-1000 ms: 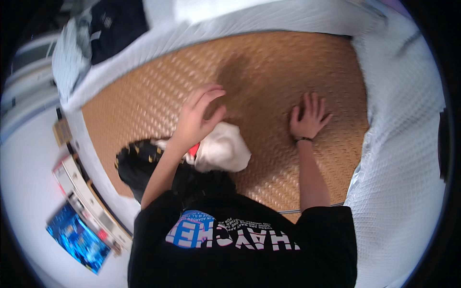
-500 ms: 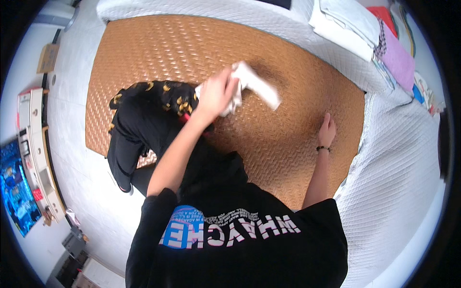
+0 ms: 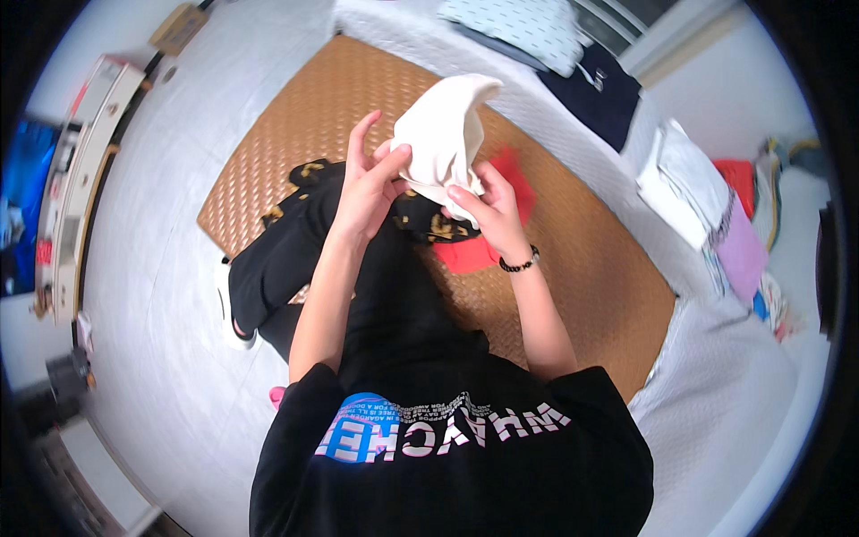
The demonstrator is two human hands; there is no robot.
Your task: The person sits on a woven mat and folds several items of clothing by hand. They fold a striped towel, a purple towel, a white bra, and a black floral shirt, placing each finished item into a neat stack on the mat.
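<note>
A small, limp piece of white cloth [image 3: 443, 125] is held up between my two hands, rounded at the top and gathered into folds below. I cannot make out what garment it is. My left hand [image 3: 365, 190] pinches its left edge between thumb and fingers, with one finger raised off it. Gripping the lower right edge is my right hand [image 3: 494, 213], with a dark beaded bracelet on its wrist. Beneath my hands lies a black garment with a yellow pattern [image 3: 429, 222], partly hidden by them. Red cloth [image 3: 465, 257] shows beside and under it.
The brown woven mat [image 3: 573, 313] spreads under my legs, bordered by a white quilted sofa cover [image 3: 716, 385]. Along the sofa lie a dark garment [image 3: 595, 94], folded white cloth [image 3: 676, 192] and lilac cloth [image 3: 743, 255]. A drawer cabinet [image 3: 98, 170] stands left across the floor.
The white cloth has been lifted and opened out. My right hand has come from the mat to grip it. Red cloth now shows more, and the view has turned to the right.
</note>
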